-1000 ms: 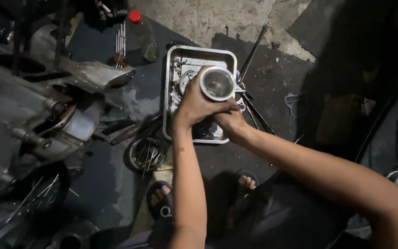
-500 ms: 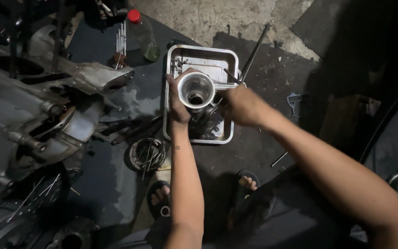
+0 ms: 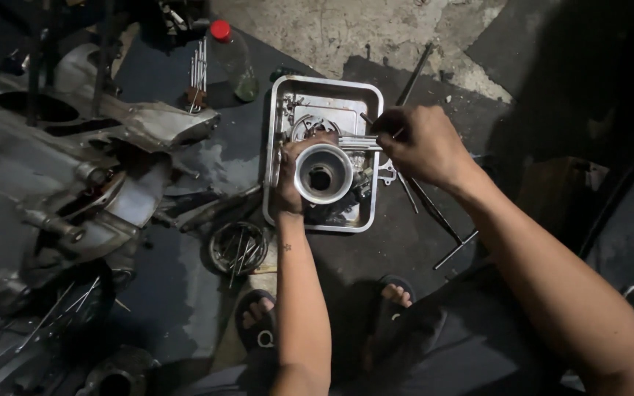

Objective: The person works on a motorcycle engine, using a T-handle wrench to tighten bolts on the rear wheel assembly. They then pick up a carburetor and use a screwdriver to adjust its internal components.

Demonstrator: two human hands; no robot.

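From the head camera, looking straight down past my knees: my left hand (image 3: 293, 182) is wrapped around a short, bright metal cylinder (image 3: 323, 173), open end up, with the fingers curled behind its wall and the thumb side closed on the near rim. I hold it just above the steel tray (image 3: 282, 147) that sits on the dark, stained floor (image 3: 185, 293). My right hand (image 3: 423, 147) is closed in a pinch on a thin metal rod (image 3: 359, 141) that lies across the top edge of the cylinder, touching it or very nearly so.

The cylinder looks like solid machined metal, so I judge it stiff and fairly heavy for its bulk, with smooth walls that may be oily and slippery; a full wrap around the outside, as I have it, seems the safest hold, keeping fingers off the bore and rim. The rod is light and rigid, and a fingertip pinch near its end suits it.

Nearby lie an engine casing (image 3: 75, 183), a red-capped bottle (image 3: 232, 59), a round dish of small parts (image 3: 238, 247), and my sandalled feet (image 3: 258, 323).
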